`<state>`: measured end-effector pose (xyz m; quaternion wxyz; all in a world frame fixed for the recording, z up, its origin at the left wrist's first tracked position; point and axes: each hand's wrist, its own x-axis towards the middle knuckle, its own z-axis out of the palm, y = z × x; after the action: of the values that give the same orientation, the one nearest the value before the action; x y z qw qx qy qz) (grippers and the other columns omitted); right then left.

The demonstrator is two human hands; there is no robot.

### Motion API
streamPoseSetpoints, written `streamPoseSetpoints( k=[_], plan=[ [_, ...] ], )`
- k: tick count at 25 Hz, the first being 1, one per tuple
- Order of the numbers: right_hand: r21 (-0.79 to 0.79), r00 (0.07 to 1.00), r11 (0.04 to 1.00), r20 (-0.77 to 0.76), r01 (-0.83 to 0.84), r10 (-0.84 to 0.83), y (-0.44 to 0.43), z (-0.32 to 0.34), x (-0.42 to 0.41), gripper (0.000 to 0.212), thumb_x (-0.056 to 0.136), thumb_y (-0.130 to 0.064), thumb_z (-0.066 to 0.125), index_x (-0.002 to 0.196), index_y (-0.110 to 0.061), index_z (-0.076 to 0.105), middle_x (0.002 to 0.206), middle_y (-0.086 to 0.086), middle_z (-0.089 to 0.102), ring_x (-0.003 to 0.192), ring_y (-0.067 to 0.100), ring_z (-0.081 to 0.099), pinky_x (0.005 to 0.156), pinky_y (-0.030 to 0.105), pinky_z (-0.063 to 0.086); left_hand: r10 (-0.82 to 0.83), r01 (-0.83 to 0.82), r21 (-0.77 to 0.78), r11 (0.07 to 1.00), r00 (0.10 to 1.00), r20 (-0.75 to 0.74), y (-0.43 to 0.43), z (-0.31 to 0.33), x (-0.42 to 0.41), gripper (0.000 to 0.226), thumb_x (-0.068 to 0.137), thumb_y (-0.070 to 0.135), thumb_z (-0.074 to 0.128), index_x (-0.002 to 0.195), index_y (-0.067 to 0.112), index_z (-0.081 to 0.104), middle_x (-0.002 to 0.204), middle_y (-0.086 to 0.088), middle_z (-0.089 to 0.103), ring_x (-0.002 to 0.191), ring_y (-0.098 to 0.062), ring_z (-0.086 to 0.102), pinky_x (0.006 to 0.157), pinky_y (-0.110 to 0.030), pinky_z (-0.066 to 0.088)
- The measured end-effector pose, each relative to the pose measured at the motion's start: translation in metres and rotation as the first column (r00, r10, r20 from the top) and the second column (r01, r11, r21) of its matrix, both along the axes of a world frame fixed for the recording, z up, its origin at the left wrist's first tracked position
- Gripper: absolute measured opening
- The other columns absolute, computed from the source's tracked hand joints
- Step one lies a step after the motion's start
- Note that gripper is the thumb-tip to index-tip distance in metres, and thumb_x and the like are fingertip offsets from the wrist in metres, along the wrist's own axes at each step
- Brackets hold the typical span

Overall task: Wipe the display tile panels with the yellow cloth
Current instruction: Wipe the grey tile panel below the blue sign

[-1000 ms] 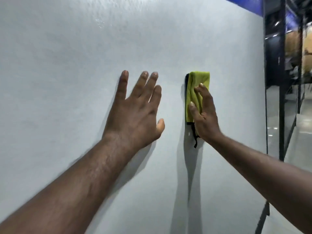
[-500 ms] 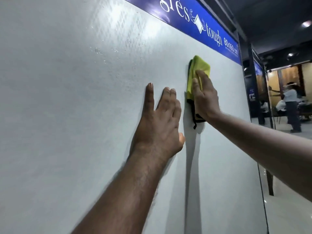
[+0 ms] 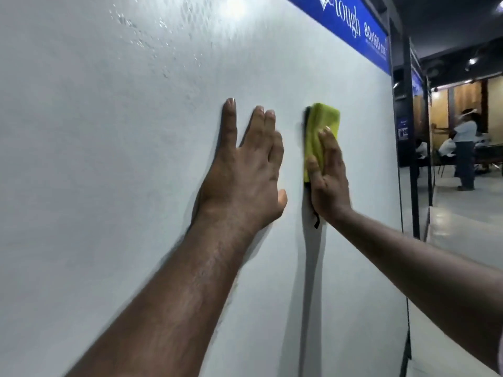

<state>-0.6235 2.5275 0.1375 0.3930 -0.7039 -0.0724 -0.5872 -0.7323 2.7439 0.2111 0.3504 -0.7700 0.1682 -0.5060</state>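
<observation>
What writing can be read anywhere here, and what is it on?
"tough": white letters on the blue sign above the tile panel.
"80x160 cm": same sign, further right.
Fine print under it: too blurred.
Small blue notice on the dark post: too small.

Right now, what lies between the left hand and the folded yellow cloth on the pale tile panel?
In the head view, only a bare strip of pale grey tile panel separates the left hand from the folded yellow cloth.

Folded yellow cloth [image 3: 325, 123], tall and narrow (dark edging along left side, black strand dangling below), pressed flat against pale grey tile panel [image 3: 122, 172]; upright, faintly textured, speckled near top, perhaps with droplets.
</observation>
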Motion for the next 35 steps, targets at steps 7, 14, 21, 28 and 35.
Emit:
streamPoseSetpoints(
  k=[7,14,21,28,35],
  plan=[
    [0.281,0.983,0.957,-0.145,-0.071,0.115,0.029,-0.178,-0.013,0.059,0.112,-0.038,0.045,0.167,-0.029,0.028,0.175,-0.016,0.02,0.162,0.016,0.023,0.131,0.039,0.021,-0.02,0.024,0.03,0.999,0.992,-0.122,-0.003,-0.099,0.002,0.097,0.107,0.065,0.026,0.172,-0.001,-0.002,0.173,-0.037,-0.022,0.164,-0.053,-0.016,0.124,-0.082,-0.009],
    [0.544,0.883,0.83,-0.319,-0.126,0.343,0.032,-0.311,-0.05,0.061,0.11,-0.031,0.055,0.165,-0.033,0.03,0.173,-0.014,0.025,0.158,0.005,0.027,0.128,0.025,0.024,-0.016,0.015,-0.006,1.0,0.968,-0.25,-0.015,-0.217,-0.003,0.098,0.105,0.062,0.042,0.173,0.003,0.004,0.181,-0.024,-0.008,0.168,-0.042,-0.003,0.131,-0.072,-0.004],
    [0.608,0.854,0.792,-0.379,-0.061,0.356,0.005,-0.361,-0.045,0.059,0.104,-0.019,0.063,0.158,-0.023,0.04,0.165,-0.003,0.038,0.155,0.011,0.033,0.123,0.025,0.029,0.06,-0.037,0.11,0.993,0.974,-0.217,-0.014,-0.301,-0.001,0.079,0.109,0.048,0.048,0.173,0.007,0.025,0.181,-0.015,0.02,0.165,-0.033,0.025,0.131,-0.064,0.011],
    [0.665,0.848,0.743,-0.354,-0.069,0.395,0.01,-0.362,-0.058,0.05,0.1,-0.028,0.064,0.146,-0.034,0.046,0.159,-0.01,0.043,0.15,0.006,0.039,0.121,0.022,0.031,0.006,0.006,0.061,0.998,0.982,-0.19,-0.016,-0.305,-0.001,0.079,0.104,0.044,0.058,0.17,0.01,0.034,0.178,-0.013,0.029,0.163,-0.033,0.03,0.13,-0.065,0.016],
    [0.588,0.845,0.788,-0.316,-0.183,0.432,0.026,-0.334,-0.077,0.059,0.103,-0.017,0.069,0.148,-0.046,0.043,0.162,-0.009,0.042,0.153,0.01,0.038,0.123,0.031,0.033,-0.059,0.06,-0.002,0.998,0.971,-0.231,-0.016,-0.302,0.0,0.079,0.101,0.038,0.058,0.171,0.009,0.033,0.18,-0.011,0.025,0.166,-0.03,0.026,0.134,-0.06,0.013]
  ],
)
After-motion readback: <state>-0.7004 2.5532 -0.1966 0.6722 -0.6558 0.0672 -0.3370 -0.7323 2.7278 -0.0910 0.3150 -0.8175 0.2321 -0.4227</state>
